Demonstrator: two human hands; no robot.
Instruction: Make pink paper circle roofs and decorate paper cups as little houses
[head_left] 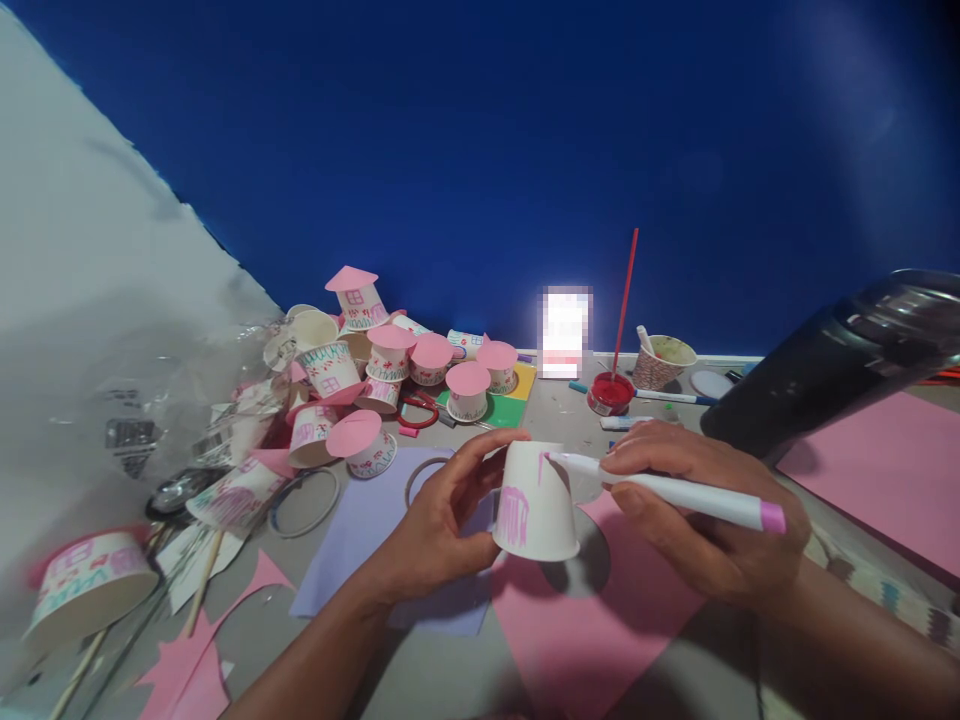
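Note:
A white paper cup [536, 515], upside down, is held by my left hand [450, 515], whose fingers and thumb are around its left side. The cup carries a filled pink-purple door shape low on its left and a short line of the same colour near its top. My right hand [697, 500] grips a white marker [690, 494] with a pink end cap. The marker's tip touches the cup beside the short line. Beneath the cup lies pink paper [600, 640] with a round hole cut in it.
Decorated cups with pink paper roofs [360, 300] crowd the left and back. Purple paper [337, 560] lies left of centre. A red paint jar [610, 393] with an upright stick stands behind my right hand. A dark bottle [817, 370] leans at right, near pink sheets [892, 480].

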